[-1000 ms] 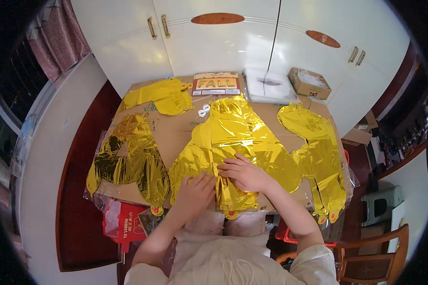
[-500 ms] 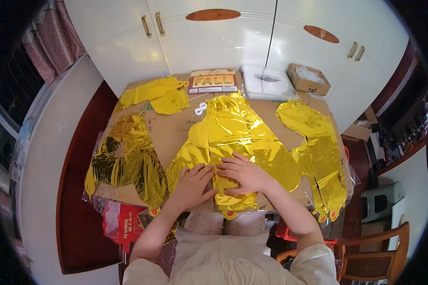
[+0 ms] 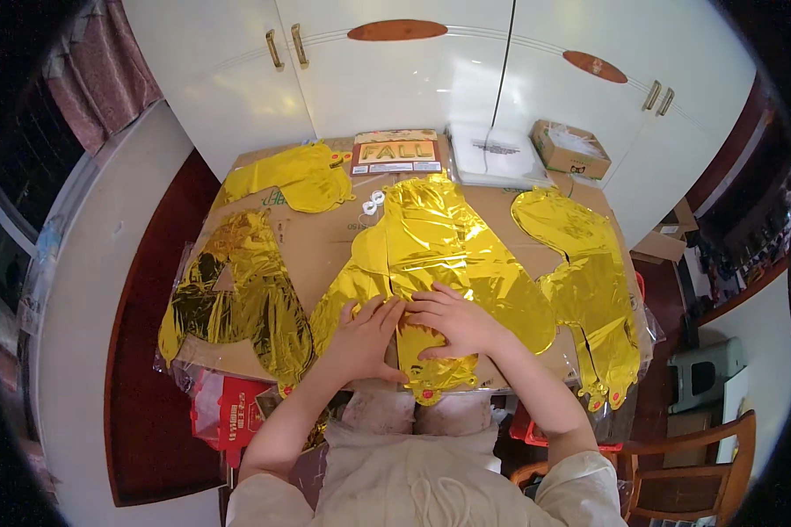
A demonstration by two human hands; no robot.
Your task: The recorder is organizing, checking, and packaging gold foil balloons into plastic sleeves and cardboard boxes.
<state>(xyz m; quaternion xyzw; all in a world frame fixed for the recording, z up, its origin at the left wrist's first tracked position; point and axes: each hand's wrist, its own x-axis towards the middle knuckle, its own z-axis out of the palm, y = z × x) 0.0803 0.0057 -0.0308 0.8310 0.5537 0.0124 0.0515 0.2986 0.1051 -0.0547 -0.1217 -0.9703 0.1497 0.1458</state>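
A flat gold foil balloon (image 3: pixel 431 224) lies in the middle of the cardboard-covered table, part of it folded over in a long strip toward me. My left hand (image 3: pixel 367 338) rests on the foil left of this strip, its thumb stretched to the strip's edge. Just to the right, my right hand (image 3: pixel 455 323) lies on the strip with fingers spread and thumb apart. Both hands are open and press on the foil. Under my palms the foil is hidden. A round-holed tab (image 3: pixel 427 395) with a red dot sticks out at the near end.
More flat gold foil balloons lie around: an A shape (image 3: pixel 228 294) at left, one at far left (image 3: pixel 303 176), one at right (image 3: pixel 589 281). Along the back are a printed packet (image 3: pixel 395 154), clear plastic bags (image 3: pixel 498 156), a small carton (image 3: pixel 571 149) and white ribbon rolls (image 3: pixel 373 202).
My left hand has slid slightly right, its fingers nearer my right hand and its thumb now on the strip's edge. The right hand has hardly moved.
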